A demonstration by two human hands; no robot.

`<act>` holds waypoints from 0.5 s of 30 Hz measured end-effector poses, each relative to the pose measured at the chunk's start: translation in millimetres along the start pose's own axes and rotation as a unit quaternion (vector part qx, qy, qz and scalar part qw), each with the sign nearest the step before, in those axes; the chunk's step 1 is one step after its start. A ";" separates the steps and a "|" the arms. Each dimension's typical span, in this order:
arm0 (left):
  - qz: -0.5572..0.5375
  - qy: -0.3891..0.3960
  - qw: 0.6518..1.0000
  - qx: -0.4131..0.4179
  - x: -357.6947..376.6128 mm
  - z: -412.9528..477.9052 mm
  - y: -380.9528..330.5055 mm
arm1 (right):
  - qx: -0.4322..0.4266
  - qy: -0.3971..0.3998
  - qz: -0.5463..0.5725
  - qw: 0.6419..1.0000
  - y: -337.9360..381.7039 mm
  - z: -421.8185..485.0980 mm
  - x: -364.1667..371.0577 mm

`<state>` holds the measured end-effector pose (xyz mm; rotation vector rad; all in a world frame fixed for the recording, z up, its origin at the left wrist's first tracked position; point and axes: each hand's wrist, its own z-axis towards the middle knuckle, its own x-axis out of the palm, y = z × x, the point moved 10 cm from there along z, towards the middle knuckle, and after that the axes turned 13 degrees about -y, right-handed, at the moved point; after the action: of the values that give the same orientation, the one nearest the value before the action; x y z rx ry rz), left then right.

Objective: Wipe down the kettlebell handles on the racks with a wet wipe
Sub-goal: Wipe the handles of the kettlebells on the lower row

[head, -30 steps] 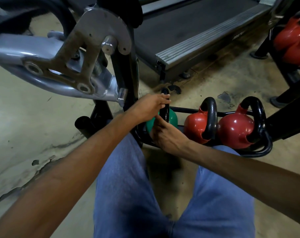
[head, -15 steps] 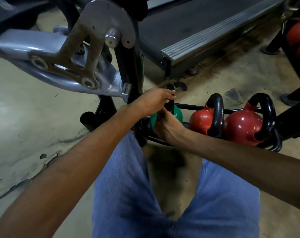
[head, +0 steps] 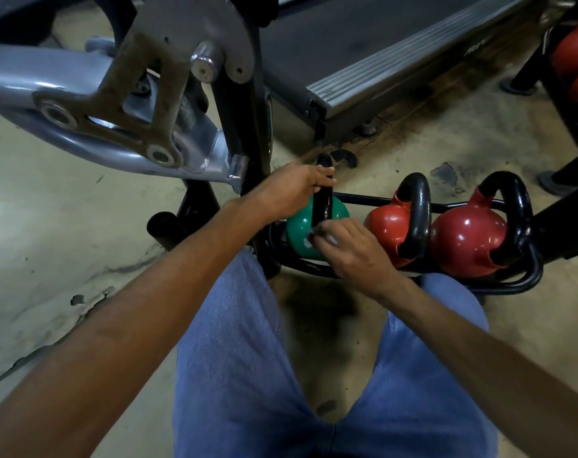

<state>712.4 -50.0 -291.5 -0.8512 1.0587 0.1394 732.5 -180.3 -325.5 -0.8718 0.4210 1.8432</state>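
Left hand (head: 291, 190): fingers curled round the black handle (head: 323, 203) top, centre of frame.
Right hand (head: 350, 246): fingers pinch the wet wipe (head: 312, 239) at the handle's foot, on the green kettlebell (head: 299, 226).
Advice: wrap the wipe fully round and slide it upward.

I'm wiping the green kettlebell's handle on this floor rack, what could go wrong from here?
1. The left hand grips the black handle while the right hand holds the wet wipe near its base; a damp handle may slip.
2. If the green kettlebell tips, that hand could get pinched against the nearest red kettlebell.
3. The steel machine arm hangs above; rising may bump it.
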 end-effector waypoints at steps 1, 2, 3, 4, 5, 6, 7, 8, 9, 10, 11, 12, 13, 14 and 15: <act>0.002 0.002 1.000 0.000 0.6 -1.1 -0.5 | 0.068 -0.040 0.022 0.997 -5.6 -4.0 -4.9; 0.006 0.005 1.000 0.002 1.2 -2.0 -1.2 | 0.133 -0.070 0.042 0.988 -11.1 -8.6 -7.6; 0.007 0.008 1.000 0.005 2.2 -3.0 -1.6 | 0.201 -0.091 0.065 0.973 -16.5 -13.9 -8.5; 0.006 0.012 1.000 0.007 3.8 -4.7 -1.6 | 0.273 -0.109 0.092 0.951 -22.1 -20.0 -8.6; 0.004 0.013 1.000 0.005 5.6 -7.1 -1.4 | 0.347 -0.125 0.116 0.922 -27.6 -28.1 -8.3; 0.001 0.011 1.000 0.002 7.4 -9.4 -0.8 | 0.414 -0.135 0.139 0.889 -31.6 -35.6 -6.0; -0.002 0.008 1.000 0.001 8.6 -11.6 -1.0 | 0.470 -0.137 0.164 0.856 -33.7 -40.7 -3.6; -0.003 0.006 1.000 0.000 9.4 -13.7 -1.1 | 0.516 -0.133 0.194 0.824 -37.2 -44.1 3.6; 0.000 0.009 1.000 0.001 10.4 -15.5 -1.5 | 0.550 -0.124 0.228 0.794 -41.9 -42.9 11.4; 0.006 0.015 1.000 0.001 11.4 -16.4 -1.4 | 0.584 -0.112 0.275 0.756 -48.0 -40.1 23.3; 0.014 0.023 1.000 0.003 12.3 -17.2 -1.4 | 0.620 -0.098 0.331 0.705 -53.9 -37.8 38.2; 0.020 0.031 0.999 0.003 12.7 -18.0 -2.0 | 0.648 -0.089 0.380 0.655 -59.2 -35.1 49.9; 0.026 0.038 0.999 0.002 12.9 -18.6 -2.6 | 0.661 -0.074 0.411 0.623 -62.7 -34.3 58.7; 0.031 0.043 0.999 0.001 13.2 -18.9 -3.2 | 0.657 -0.053 0.419 0.624 -64.1 -34.7 62.5; 0.036 0.047 0.998 0.002 13.8 -18.8 -4.2 | 0.639 -0.029 0.415 0.647 -63.0 -36.4 60.9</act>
<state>708.2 -69.4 -304.4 -0.8221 1.1775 0.1599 788.9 -136.9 -388.3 0.5006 2.0091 1.6454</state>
